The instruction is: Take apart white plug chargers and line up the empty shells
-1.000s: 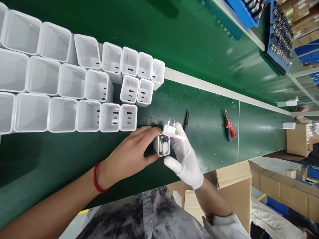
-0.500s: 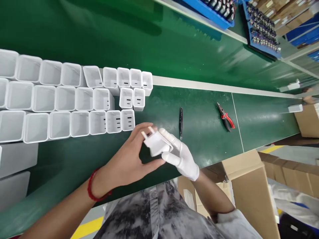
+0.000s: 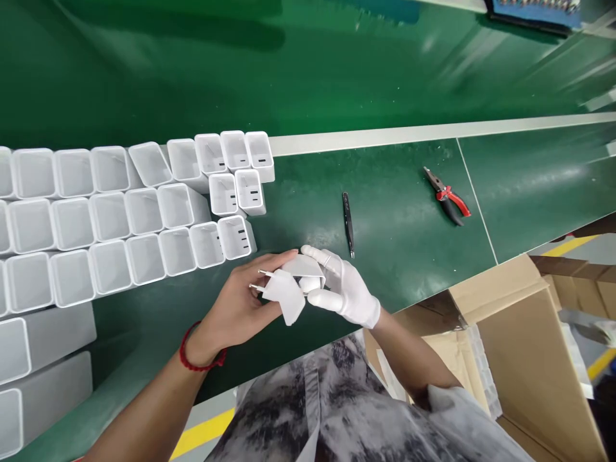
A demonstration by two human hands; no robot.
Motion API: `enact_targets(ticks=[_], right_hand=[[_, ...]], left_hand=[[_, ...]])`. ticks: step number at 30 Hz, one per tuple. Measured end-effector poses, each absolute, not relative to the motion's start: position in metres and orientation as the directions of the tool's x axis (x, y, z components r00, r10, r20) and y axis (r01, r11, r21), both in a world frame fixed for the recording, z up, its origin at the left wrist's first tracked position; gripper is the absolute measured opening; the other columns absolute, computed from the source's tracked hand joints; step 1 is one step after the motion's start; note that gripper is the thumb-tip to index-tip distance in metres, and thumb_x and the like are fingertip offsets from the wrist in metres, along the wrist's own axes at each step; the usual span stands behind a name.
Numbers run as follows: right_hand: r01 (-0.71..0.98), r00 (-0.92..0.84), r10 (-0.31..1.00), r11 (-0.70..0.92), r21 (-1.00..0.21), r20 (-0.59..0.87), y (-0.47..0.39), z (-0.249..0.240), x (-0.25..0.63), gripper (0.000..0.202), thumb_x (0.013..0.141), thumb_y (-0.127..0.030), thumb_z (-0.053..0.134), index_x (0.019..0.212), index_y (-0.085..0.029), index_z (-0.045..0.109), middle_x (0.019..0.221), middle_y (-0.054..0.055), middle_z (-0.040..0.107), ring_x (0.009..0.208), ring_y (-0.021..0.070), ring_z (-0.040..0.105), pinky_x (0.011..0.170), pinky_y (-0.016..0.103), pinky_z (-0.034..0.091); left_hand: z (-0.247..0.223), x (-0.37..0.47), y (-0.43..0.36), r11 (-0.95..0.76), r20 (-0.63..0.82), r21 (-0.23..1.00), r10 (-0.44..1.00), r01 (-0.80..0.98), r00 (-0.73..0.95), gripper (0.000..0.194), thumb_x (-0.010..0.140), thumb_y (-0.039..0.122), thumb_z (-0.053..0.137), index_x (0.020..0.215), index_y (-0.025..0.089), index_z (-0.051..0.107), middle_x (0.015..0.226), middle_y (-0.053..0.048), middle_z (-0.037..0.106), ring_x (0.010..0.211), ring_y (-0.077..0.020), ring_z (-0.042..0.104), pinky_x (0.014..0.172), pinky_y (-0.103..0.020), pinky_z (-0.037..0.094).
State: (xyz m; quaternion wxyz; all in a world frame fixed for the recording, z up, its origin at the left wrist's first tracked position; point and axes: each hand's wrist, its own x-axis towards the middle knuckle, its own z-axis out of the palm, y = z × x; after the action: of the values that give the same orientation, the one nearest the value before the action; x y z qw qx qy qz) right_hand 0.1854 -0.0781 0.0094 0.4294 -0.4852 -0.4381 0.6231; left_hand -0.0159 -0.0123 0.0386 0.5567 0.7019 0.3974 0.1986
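Observation:
Over the green bench, my bare left hand [image 3: 238,301] is closed on a white plug cover [image 3: 285,296] with two metal pins pointing left. Beside it a white charger housing [image 3: 304,265] shows an open end, and the cover sits at an angle to it. My right hand [image 3: 350,294], in a white glove, grips the housing from the right, its thumb below and fingers above. What lies inside the housing is hard to make out. Black tweezers [image 3: 348,223] lie just beyond the right hand.
Rows of open white housings [image 3: 149,256] stand on the left, several with slots inside. Red-and-black pliers [image 3: 447,197] lie at the right. An open cardboard box [image 3: 534,346] is below the bench edge, and a blue tray [image 3: 534,11] stands at the far back.
The plug cover has tilted away from the housing, exposing its open end. Both hands stay close together. The camera view has turned and shifted.

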Motion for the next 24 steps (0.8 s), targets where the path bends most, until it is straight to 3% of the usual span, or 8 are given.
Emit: enact_targets(ticks=[4,10,17,20,24], right_hand=[[-0.045,-0.131,0.976,-0.183,-0.982,-0.176,-0.0798,0.0069,0.1842,0.071,0.078,-0.055,0.072,0.14,-0.026,0.05,0.101,0.004,0.055,0.092,0.0203,0.061,0.086,0.038,0.053],[-0.043,-0.108,0.985,-0.139,-0.989,-0.134,-0.0808,0.0067,0.1834,0.064,0.081,-0.051,0.071,0.138,-0.03,0.051,0.096,0.002,0.05,0.086,0.0182,0.057,0.079,0.036,0.053],[-0.09,-0.092,0.993,-0.077,-0.993,-0.069,-0.0806,0.007,0.1811,0.057,0.082,-0.04,0.071,0.136,-0.033,0.053,0.092,0.0,0.047,0.079,0.0145,0.055,0.071,0.03,0.052],[-0.068,-0.081,0.991,-0.108,-0.992,-0.102,-0.081,0.0082,0.1803,0.056,0.081,-0.047,0.07,0.134,-0.031,0.056,0.09,0.001,0.048,0.073,0.0138,0.053,0.066,0.029,0.051],[-0.039,-0.057,0.994,-0.097,-0.994,-0.095,-0.0811,0.0087,0.1801,0.055,0.081,-0.055,0.067,0.129,-0.029,0.06,0.09,0.001,0.049,0.073,0.0139,0.053,0.064,0.029,0.051]], left_hand=[[0.0395,-0.0127,-0.0126,-0.016,-0.188,0.944,0.797,0.331,0.574,0.045,0.077,0.023,0.068,0.122,0.025,0.064,0.098,-0.002,0.071,0.074,-0.0149,0.066,0.055,-0.022,0.053],[0.0358,-0.0115,-0.0159,-0.011,-0.182,0.946,0.809,0.325,0.558,0.044,0.078,0.023,0.069,0.121,0.031,0.064,0.112,-0.001,0.071,0.084,-0.019,0.07,0.061,-0.025,0.058],[0.0385,-0.0118,-0.0199,0.068,-0.225,0.955,0.803,0.29,0.552,0.046,0.077,0.025,0.074,0.121,0.029,0.064,0.117,-0.003,0.071,0.092,-0.0237,0.072,0.065,-0.027,0.061],[0.0375,-0.011,-0.0214,0.097,-0.231,0.961,0.795,0.258,0.561,0.048,0.076,0.024,0.074,0.123,0.031,0.064,0.118,-0.002,0.071,0.094,-0.0233,0.072,0.065,-0.026,0.062],[0.0381,-0.0074,-0.0208,0.152,-0.222,0.974,0.796,0.17,0.562,0.043,0.076,0.023,0.074,0.118,0.027,0.067,0.12,-0.004,0.07,0.101,-0.0239,0.071,0.082,-0.03,0.062]])
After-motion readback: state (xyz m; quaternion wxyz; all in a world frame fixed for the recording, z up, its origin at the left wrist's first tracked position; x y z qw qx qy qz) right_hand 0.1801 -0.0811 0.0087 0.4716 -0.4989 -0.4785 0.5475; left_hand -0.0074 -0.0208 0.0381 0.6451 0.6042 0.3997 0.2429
